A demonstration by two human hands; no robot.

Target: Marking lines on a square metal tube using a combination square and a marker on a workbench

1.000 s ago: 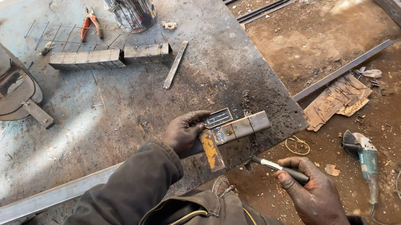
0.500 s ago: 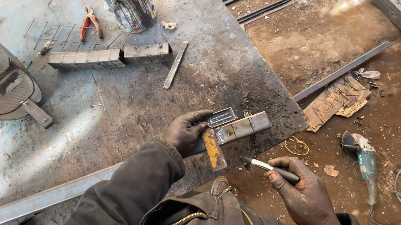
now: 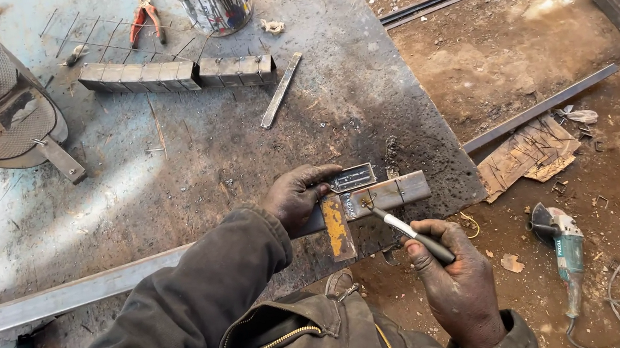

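Left hand pins steel bar; right hand grips marker.

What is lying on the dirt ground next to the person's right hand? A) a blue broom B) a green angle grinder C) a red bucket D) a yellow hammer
B: a green angle grinder with its cable lies on the dirt, just past the right hand, which holds a thin marking tool.
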